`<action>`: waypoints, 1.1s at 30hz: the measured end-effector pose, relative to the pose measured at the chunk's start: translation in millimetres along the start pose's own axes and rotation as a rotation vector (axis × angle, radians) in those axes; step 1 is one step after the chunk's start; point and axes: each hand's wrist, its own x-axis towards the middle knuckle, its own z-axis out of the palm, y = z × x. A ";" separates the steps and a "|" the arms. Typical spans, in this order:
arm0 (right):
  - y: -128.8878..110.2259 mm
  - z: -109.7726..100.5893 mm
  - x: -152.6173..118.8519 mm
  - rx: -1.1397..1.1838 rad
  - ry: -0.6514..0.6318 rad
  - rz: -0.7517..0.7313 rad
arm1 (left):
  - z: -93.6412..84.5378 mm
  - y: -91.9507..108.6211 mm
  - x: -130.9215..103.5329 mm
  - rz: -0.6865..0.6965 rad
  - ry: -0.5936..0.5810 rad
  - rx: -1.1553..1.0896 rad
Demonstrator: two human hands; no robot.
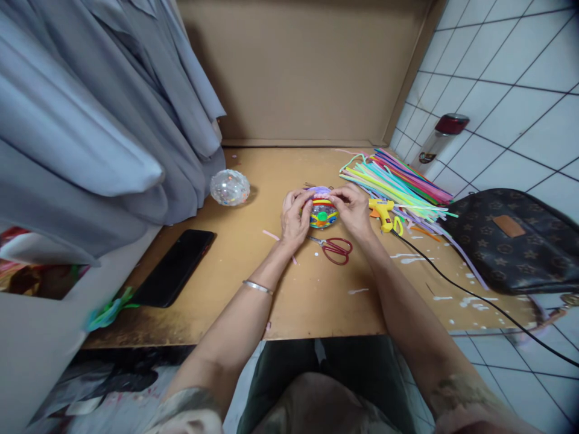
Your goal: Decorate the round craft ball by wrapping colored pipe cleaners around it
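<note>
A clear ball (322, 218) trimmed with colourful pipe cleaners is between my two hands at the middle of the table. Red, yellow and purple bands run round its upper part, and a green dot with orange and blue pieces shows lower down. My left hand (296, 216) curls its fingers against the ball's left side. On the upper right, my right hand (351, 208) pinches at the purple and red strips along the top. Just below the ball lie scissors (337, 250) with red handles, their blades pointing left. The fingertips partly hide the strips.
A yellow glue gun (382, 214) with a black cord lies right of my hands, before a pile of pipe cleaners (402, 181). A dark bag (511, 241) and a red-capped bottle (436, 141) stand right. Leftward are another clear ball (230, 187), a phone (176, 267) and a grey curtain (113, 108).
</note>
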 end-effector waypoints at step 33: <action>5.0 3.1 1.7 0.068 -0.015 0.073 | -0.3 -6.4 3.0 0.038 0.027 -0.018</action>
